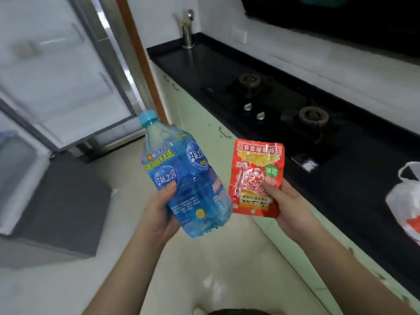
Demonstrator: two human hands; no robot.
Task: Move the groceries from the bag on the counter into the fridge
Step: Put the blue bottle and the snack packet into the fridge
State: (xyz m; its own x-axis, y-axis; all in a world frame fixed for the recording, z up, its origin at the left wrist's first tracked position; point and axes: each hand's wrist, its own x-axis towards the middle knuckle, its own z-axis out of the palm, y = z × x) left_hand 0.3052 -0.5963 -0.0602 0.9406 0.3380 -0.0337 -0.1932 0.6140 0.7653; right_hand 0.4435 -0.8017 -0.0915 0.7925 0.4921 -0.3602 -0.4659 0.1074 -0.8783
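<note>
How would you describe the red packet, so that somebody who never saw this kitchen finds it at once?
Start at the black counter with the gas stove along the right side. In front of it, the right hand holds the red snack packet by its lower edge. It is flat, shiny red foil with its print upside down, unlike the round blue bottle in the left hand.

The bottle (185, 176) lies in the left hand (159, 210), its cap end pointing up and away from the fingers. Just to the right of it, apart, the packet (258, 178) stands in the right hand (293, 208), pinched at its lower edge. Beyond the left fingertips stands the fridge (56, 64), door open. Right of the right fingers runs the counter (341, 178), with the bag (406, 201) on it at the far right and the stove (284, 103) further back.
</note>
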